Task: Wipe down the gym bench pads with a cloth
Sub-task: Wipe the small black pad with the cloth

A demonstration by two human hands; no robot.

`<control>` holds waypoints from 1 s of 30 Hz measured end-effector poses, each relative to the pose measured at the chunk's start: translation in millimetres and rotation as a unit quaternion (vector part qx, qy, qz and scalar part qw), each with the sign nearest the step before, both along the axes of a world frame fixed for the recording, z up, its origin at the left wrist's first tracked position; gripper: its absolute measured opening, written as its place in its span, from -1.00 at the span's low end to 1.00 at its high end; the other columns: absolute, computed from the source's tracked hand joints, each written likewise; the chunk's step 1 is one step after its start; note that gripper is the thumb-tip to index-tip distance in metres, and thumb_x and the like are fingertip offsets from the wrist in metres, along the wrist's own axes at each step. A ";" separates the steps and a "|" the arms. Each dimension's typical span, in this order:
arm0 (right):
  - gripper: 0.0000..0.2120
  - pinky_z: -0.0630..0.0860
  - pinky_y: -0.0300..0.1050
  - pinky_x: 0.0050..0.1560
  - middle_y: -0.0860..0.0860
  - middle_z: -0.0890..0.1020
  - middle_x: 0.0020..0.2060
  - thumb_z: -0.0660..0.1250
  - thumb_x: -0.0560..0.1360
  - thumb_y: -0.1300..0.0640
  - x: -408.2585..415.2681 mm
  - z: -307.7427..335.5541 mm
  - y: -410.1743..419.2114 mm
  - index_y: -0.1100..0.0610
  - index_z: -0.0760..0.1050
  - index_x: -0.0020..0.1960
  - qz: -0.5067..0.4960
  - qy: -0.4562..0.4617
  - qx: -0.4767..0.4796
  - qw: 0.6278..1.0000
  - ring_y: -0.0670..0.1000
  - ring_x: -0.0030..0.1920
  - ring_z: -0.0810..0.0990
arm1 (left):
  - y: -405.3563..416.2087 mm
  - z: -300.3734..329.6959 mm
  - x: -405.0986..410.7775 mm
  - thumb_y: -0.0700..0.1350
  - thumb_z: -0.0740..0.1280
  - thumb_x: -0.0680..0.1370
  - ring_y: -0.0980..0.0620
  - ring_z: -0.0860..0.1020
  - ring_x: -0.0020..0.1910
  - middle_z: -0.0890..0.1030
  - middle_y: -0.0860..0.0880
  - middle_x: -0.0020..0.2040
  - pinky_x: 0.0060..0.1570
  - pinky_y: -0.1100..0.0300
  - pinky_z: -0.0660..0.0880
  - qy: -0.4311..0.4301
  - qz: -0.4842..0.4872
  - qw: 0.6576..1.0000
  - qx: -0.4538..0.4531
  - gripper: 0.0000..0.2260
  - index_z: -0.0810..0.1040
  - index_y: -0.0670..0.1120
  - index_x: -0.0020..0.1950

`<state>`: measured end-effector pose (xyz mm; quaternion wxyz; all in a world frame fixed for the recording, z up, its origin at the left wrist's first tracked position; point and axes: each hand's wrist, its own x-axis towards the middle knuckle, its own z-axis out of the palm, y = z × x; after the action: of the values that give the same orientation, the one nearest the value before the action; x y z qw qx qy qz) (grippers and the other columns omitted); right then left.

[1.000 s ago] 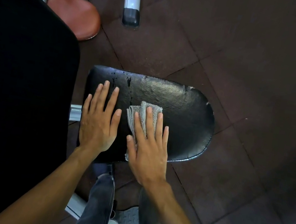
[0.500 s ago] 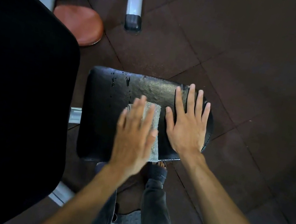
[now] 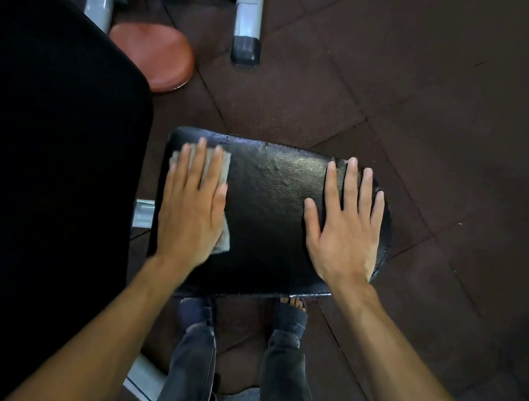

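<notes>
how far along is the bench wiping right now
Done, apparently: the seat pad's middle shines evenly, no droplets visible. In hand: the left hand presses the cloth flat at its far left corner while the right hand lies flat on its right end. Left: the big back pad; too dark to judge.

L hand [image 3: 190, 209] flat, fingers straight, palm down; R hand [image 3: 343, 226] flat, fingers spread; both arms extended fwd.

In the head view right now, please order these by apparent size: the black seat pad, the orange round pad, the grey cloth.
1. black seat pad, clearly largest.
2. orange round pad, partly hidden.
3. grey cloth, smallest showing; the left hand covers most of it, so its true size is unsure.
</notes>
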<state>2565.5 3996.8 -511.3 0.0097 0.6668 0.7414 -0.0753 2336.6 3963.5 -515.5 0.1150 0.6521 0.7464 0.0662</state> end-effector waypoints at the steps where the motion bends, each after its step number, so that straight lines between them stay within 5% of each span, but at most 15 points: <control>1: -0.41 -0.01 0.21 0.56 0.10 -0.02 0.61 -0.09 0.66 -0.18 -1.1 -0.3 -0.4 0.04 -0.03 0.61 -0.002 -0.002 -0.002 1.000 0.15 0.60 -0.07 | -18.8 1.2 6.6 -0.05 -0.02 0.71 -0.16 -0.02 0.63 0.04 -0.18 0.64 0.58 -0.15 0.02 0.005 0.003 1.000 -0.002 -0.52 0.07 -0.15 0.63; 5: -0.41 0.00 0.22 0.56 0.11 -0.01 0.61 -0.09 0.66 -0.17 -3.2 0.8 -0.8 0.06 -0.03 0.61 -0.001 -0.011 -0.002 1.000 0.16 0.60 -0.06 | -56.5 3.2 54.3 -0.01 0.01 0.70 -0.16 -0.06 0.63 0.00 -0.18 0.64 0.58 -0.13 0.04 0.001 -0.067 0.998 -0.015 -0.48 0.04 -0.18 0.63; 11: -0.41 0.02 0.21 0.56 0.10 0.01 0.61 -0.09 0.65 -0.18 -0.9 0.8 0.8 0.04 -0.02 0.61 0.003 -0.005 0.007 1.000 0.15 0.60 -0.05 | 35.6 0.5 43.3 0.00 -0.05 0.71 -0.14 0.04 0.62 0.08 -0.15 0.63 0.60 -0.08 -0.04 0.011 -0.167 0.986 0.018 -0.52 0.11 -0.11 0.62; 15: -0.42 0.01 0.19 0.56 0.08 0.01 0.61 -0.08 0.66 -0.18 0.3 1.6 3.4 0.02 -0.02 0.61 0.011 -0.002 0.007 1.000 0.14 0.60 -0.05 | 64.5 -4.3 -22.3 -0.02 -0.08 0.69 -0.19 0.14 0.59 0.22 -0.18 0.59 0.58 -0.11 0.04 0.021 -0.072 0.997 0.009 -0.52 0.21 -0.12 0.59; 20: -0.41 0.00 0.21 0.56 0.10 0.01 0.61 -0.09 0.65 -0.18 -2.1 1.6 -0.4 0.03 -0.01 0.61 -0.002 -0.006 0.005 1.000 0.16 0.60 -0.05 | -14.6 -3.4 -18.7 -0.05 -0.10 0.72 -0.23 0.01 0.61 0.06 -0.25 0.62 0.58 -0.16 0.02 0.022 0.035 0.999 -0.005 -0.51 0.05 -0.22 0.61; 25: -0.41 0.01 0.22 0.56 0.11 0.02 0.61 -0.07 0.66 -0.17 -3.3 1.7 -0.4 0.05 -0.01 0.61 -0.002 -0.008 0.000 1.000 0.17 0.60 -0.03 | -58.8 4.5 69.4 0.05 -0.13 0.71 -0.10 -0.06 0.63 -0.01 -0.13 0.65 0.59 -0.09 0.04 -0.024 -0.024 0.999 -0.027 -0.48 0.02 -0.13 0.63; 30: -0.41 -0.02 0.19 0.57 0.09 0.00 0.61 -0.10 0.65 -0.18 -0.6 1.0 5.7 0.03 -0.03 0.61 0.004 -0.002 0.000 1.000 0.14 0.60 -0.06 | 29.7 -0.4 77.1 0.05 -0.15 0.71 -0.06 -0.07 0.63 -0.01 -0.08 0.65 0.60 -0.06 -0.02 -0.040 -0.099 0.994 -0.007 -0.50 0.01 -0.07 0.63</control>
<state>2564.9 4002.5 -510.3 0.0115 0.6637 0.7443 -0.0737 2413.7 3993.2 -515.9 0.1554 0.7191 0.6731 0.0752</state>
